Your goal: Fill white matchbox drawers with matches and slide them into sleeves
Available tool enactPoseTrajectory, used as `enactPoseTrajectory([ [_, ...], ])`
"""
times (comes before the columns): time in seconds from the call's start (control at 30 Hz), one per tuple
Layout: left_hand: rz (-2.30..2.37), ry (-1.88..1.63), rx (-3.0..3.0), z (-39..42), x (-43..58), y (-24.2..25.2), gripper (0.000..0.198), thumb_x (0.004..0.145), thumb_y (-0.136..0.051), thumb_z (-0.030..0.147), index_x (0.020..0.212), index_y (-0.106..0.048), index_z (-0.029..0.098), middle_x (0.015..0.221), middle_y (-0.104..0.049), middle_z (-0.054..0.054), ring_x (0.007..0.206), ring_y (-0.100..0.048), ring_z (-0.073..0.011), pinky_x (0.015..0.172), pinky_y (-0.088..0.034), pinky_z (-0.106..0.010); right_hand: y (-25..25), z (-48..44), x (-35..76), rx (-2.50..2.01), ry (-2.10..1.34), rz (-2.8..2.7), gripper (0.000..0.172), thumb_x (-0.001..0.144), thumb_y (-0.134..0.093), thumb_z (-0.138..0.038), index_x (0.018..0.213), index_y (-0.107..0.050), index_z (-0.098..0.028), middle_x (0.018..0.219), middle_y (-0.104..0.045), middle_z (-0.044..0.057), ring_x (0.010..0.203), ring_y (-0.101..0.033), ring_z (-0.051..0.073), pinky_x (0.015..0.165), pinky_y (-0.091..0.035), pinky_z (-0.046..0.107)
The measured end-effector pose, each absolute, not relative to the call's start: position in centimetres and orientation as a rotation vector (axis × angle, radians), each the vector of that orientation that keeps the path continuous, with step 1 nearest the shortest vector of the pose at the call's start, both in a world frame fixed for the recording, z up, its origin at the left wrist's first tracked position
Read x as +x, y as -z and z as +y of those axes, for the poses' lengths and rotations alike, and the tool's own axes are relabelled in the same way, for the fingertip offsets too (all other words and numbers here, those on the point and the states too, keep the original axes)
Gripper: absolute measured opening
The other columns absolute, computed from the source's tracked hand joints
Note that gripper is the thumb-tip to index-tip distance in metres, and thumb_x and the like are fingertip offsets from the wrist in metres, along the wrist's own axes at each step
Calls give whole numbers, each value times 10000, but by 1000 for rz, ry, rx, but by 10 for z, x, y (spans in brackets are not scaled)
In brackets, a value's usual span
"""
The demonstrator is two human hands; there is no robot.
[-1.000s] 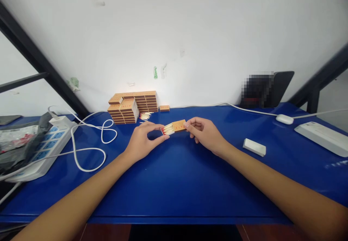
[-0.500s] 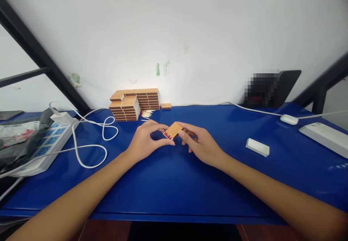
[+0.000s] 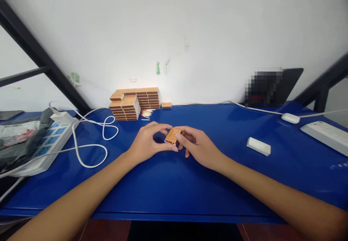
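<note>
A small orange matchbox (image 3: 172, 135) is held above the blue table between both hands. Red match heads show in a narrow strip at its near end. My right hand (image 3: 199, 144) is closed on the box from the right, thumb on its top face and fingers beneath, partly hidden. My left hand (image 3: 148, 139) curves around the left side, with thumb and forefinger at the box's edges. Beyond the hands stands a stack of matchboxes (image 3: 124, 109), with loose matches (image 3: 147, 114) lying beside it. A single matchbox (image 3: 166, 105) lies to the right of these, near the wall.
A white power strip (image 3: 51, 139) with looping white cables (image 3: 91, 166) and a dark plastic bag (image 3: 24, 135) occupy the left. To the right lie a small white box (image 3: 258, 146), a white rounded case (image 3: 290, 118) and a long white object (image 3: 326, 135). A dark panel (image 3: 292, 85) leans against the wall.
The matchbox has moved slightly down and turned in my hands. Less of its inner tray and red match heads shows now. My left thumb has shifted along its near edge.
</note>
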State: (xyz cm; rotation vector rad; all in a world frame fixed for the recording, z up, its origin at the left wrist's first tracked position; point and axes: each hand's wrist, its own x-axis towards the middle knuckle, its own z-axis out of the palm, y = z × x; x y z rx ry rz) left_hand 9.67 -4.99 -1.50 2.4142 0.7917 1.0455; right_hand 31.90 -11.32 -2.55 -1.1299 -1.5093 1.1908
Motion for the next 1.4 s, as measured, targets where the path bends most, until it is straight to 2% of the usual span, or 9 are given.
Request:
enactPoseTrajectory([
  [0.13, 796, -966, 2411, -55, 98, 11, 557, 789, -953, 483, 1269, -777, 262, 1021, -827, -24, 981, -742, -227, 933, -577, -372, 21, -111, 318, -1154, -1260, -1316, 470, 965, -694, -561, 1203, -743, -159, 842, -722, 62, 682, -639, 162, 460, -539, 245],
  [0.3, 812, -907, 2258, -57, 101, 11, 526, 920, -834, 456, 1386, -717, 241, 1164, -821, -59, 1045, -765, -233, 966, -606, -396, 19, -109, 319, -1135, -1254, -1290, 401, 905, -749, -509, 1135, -705, -183, 756, -678, 15, 667, -640, 162, 442, -523, 232],
  [0.43, 809, -874, 2193, -56, 102, 15, 621, 907, -848, 457, 1459, -661, 239, 1156, -829, -56, 1030, -776, -232, 984, -613, -407, 20, -109, 320, -1134, -1240, -1277, 394, 896, -754, -513, 1111, -659, -197, 735, -678, -2, 628, -632, 153, 426, -515, 230],
  [0.57, 763, -875, 2239, -54, 100, 18, 759, 836, -922, 456, 1511, -632, 263, 1213, -813, -59, 1083, -763, -239, 993, -613, -404, 19, -108, 321, -1149, -1215, -1251, 380, 888, -772, -522, 1042, -650, -196, 787, -701, 17, 625, -626, 142, 421, -509, 228],
  [0.7, 758, -876, 2285, -51, 98, 21, 722, 849, -912, 461, 1503, -655, 295, 1151, -810, -49, 1036, -757, -223, 982, -619, -408, 17, -107, 324, -1162, -1249, -1294, 408, 894, -778, -564, 1013, -647, -196, 768, -693, 11, 626, -624, 139, 441, -524, 234],
  [0.87, 727, -891, 2264, -47, 96, 22, 739, 791, -947, 479, 1462, -695, 299, 1076, -814, -42, 981, -761, -221, 969, -622, -412, 16, -103, 331, -1167, -1316, -1361, 468, 879, -799, -627, 994, -666, -194, 735, -684, -1, 603, -608, 125, 470, -520, 235],
  [1.1, 727, -800, 2135, -49, 98, 17, 832, 741, -983, 464, 1487, -675, 261, 1063, -836, -31, 993, -775, -233, 1015, -608, -419, 13, -103, 335, -1203, -1328, -1361, 443, 896, -805, -604, 922, -687, -177, 711, -692, -7, 493, -553, 83, 472, -480, 237],
  [1.3, 755, -837, 2097, -54, 100, 15, 771, 770, -970, 423, 1461, -689, 229, 990, -837, -15, 938, -782, -213, 987, -623, -390, 16, -101, 332, -1195, -1302, -1265, 430, 877, -825, -581, 914, -671, -181, 667, -680, -4, 572, -607, 115, 540, -527, 247],
  [1.4, 762, -847, 2073, -56, 102, 14, 696, 807, -942, 409, 1433, -710, 212, 986, -837, -26, 931, -781, -207, 964, -627, -373, 17, -100, 332, -1180, -1265, -1269, 438, 885, -807, -593, 926, -654, -184, 666, -683, -3, 582, -613, 123, 527, -518, 245],
])
